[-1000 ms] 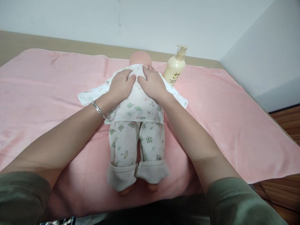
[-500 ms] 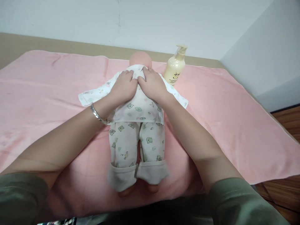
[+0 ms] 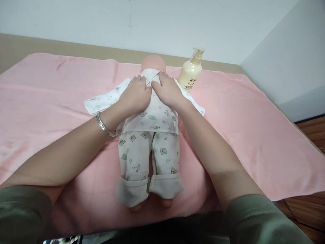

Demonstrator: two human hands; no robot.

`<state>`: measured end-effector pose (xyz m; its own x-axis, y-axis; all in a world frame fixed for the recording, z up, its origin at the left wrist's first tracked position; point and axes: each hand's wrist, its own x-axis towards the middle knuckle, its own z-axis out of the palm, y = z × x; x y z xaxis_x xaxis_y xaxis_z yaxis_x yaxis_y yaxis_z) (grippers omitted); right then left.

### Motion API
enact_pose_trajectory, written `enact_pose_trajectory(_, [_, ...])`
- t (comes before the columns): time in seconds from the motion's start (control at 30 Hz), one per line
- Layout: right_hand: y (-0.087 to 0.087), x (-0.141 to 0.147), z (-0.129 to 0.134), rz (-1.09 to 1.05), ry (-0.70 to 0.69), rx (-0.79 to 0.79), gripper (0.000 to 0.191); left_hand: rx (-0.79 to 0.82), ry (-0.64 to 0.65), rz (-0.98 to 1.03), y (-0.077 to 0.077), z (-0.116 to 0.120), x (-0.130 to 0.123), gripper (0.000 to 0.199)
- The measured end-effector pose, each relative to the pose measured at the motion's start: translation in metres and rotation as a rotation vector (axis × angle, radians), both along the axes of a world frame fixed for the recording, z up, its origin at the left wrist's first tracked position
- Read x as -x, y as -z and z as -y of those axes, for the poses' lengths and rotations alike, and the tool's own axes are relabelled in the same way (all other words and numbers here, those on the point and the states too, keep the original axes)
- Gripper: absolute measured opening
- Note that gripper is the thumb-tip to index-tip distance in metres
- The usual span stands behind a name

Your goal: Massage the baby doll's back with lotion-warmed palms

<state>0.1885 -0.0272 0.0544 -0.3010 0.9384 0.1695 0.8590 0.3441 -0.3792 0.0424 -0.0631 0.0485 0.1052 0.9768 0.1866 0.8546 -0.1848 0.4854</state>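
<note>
A baby doll (image 3: 153,63) lies lengthwise with its bald head away from me, and its face does not show. It wears a white shirt (image 3: 152,118) printed with small bears and matching trousers (image 3: 162,154) with turned-up cuffs. My left hand (image 3: 135,95) rests flat on the left of the upper shirt, thumb towards the middle. Opposite it, my right hand (image 3: 169,90) lies on the right side near the collar, fingers stretched out. The thumbs almost meet. Both palms hide part of the shirt.
A cream pump bottle (image 3: 191,73) stands right of the doll's head. Beneath everything spreads a pink blanket (image 3: 243,135) over a beige surface (image 3: 76,47), with a white wall (image 3: 76,20) behind. Wooden flooring (image 3: 304,210) shows at the lower right.
The collar cloth between my hands has shifted and now shows a diagonal fold. My hands stay on the shirt almost unmoved; the view has shifted slightly.
</note>
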Motion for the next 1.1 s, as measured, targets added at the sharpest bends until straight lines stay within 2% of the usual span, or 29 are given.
enact_pose_trajectory(0.13, [-0.005, 0.009, 0.016, 0.072, 0.027, -0.005, 0.063, 0.072, -0.004, 0.058, -0.003, -0.014, 0.014, 0.025])
enact_pose_trajectory(0.23, [-0.009, 0.025, 0.041, 0.149, 0.061, -0.011, 0.064, 0.080, 0.064, 0.127, -0.003, -0.025, 0.024, 0.030])
enact_pose_trajectory(0.33, [-0.011, 0.034, 0.052, 0.185, 0.015, 0.014, 0.065, 0.078, 0.081, 0.132, -0.001, -0.026, 0.024, 0.036])
enact_pose_trajectory(0.43, [-0.010, 0.025, 0.037, 0.153, -0.034, 0.059, 0.064, 0.017, -0.020, 0.067, 0.002, -0.013, 0.010, 0.042])
enact_pose_trajectory(0.5, [-0.007, 0.013, 0.019, 0.067, -0.015, 0.057, 0.063, -0.035, -0.051, 0.014, 0.005, 0.000, -0.002, 0.045])
enact_pose_trajectory(0.63, [-0.004, -0.007, -0.002, -0.060, -0.020, 0.045, 0.060, -0.097, 0.084, -0.013, 0.011, 0.012, -0.013, 0.062])
enact_pose_trajectory(0.73, [-0.006, -0.005, 0.007, 0.002, -0.024, 0.029, 0.058, -0.048, 0.111, 0.061, 0.017, -0.003, -0.002, 0.062])
enact_pose_trajectory(0.9, [-0.007, 0.020, 0.038, 0.184, 0.001, -0.029, 0.055, -0.104, 0.083, 0.328, 0.026, -0.039, 0.022, 0.040])
enact_pose_trajectory(1.0, [-0.007, 0.024, 0.041, 0.177, 0.007, -0.023, 0.056, -0.100, 0.047, 0.347, 0.028, -0.039, 0.020, 0.038])
enact_pose_trajectory(1.1, [-0.006, 0.014, 0.025, 0.111, -0.006, 0.041, 0.051, -0.097, -0.015, 0.248, 0.027, -0.024, 0.007, 0.045])
